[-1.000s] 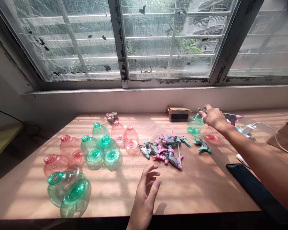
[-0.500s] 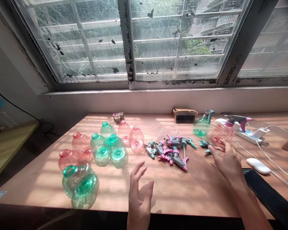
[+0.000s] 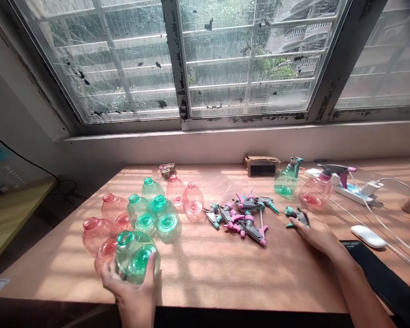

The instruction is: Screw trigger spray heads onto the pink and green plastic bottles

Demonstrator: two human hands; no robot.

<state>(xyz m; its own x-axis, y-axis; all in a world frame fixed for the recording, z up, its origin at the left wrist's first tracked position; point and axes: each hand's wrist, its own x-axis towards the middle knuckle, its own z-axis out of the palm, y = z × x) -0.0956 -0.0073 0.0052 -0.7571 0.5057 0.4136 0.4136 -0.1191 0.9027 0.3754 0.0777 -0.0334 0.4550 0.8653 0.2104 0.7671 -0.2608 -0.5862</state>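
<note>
My left hand (image 3: 131,291) grips a clear green plastic bottle (image 3: 135,255) lying at the front left of the wooden table (image 3: 225,269). Behind it lie several more empty bottles, green (image 3: 164,218) and pink (image 3: 193,200). My right hand (image 3: 314,234) rests over a grey and teal spray trigger head (image 3: 295,214), fingers curled on it. A pile of pink and teal trigger heads (image 3: 244,214) lies mid-table. Two assembled sprayers stand at the back right, one green (image 3: 289,177) and one pink (image 3: 316,191).
A small cardboard box (image 3: 261,165) sits by the wall under the window. A white power strip (image 3: 348,189) with cables, a white mouse (image 3: 368,236) and a black pad (image 3: 382,278) lie on the right. A yellow table (image 3: 10,214) stands at the left.
My left hand moved left and took hold of the near green bottle. My right hand came back from the assembled green sprayer and settled on the teal trigger head.
</note>
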